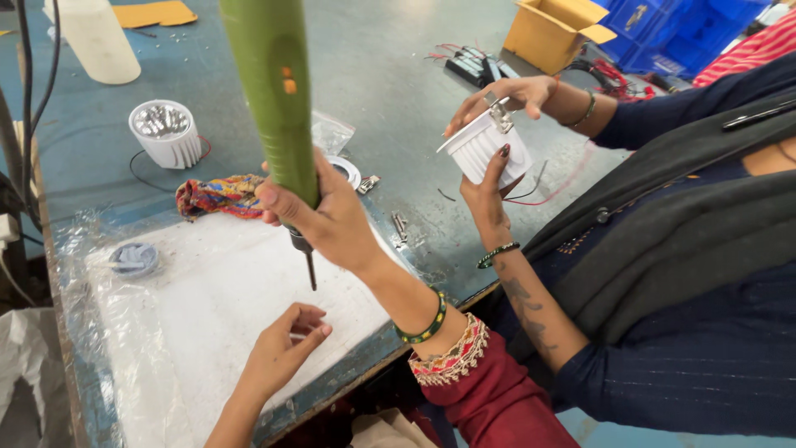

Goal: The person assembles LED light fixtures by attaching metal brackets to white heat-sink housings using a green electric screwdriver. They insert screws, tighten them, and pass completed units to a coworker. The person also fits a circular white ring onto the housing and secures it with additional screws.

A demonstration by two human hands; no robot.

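At the near edge of the bench, the left hand [282, 348] is held low over a white foam pad [207, 323], its fingers curled inward with thumb and fingertips nearly closed; whether something tiny is pinched there cannot be told. Above and just beyond it, the right hand [319, 216] is raised, wrist bent, and wrapped tightly around a green electric screwdriver [274, 91] kept upright, its dark bit pointed down at the pad without touching it. A green beaded bangle and a maroon embroidered cuff are seen on that arm. To the right of the right hand, a white ribbed lamp housing [485, 149] is gripped between both hands of a co-worker in dark blue. Beyond the right hand, a patterned cloth [217, 196] is seen, and farther left a second ribbed housing [166, 133].
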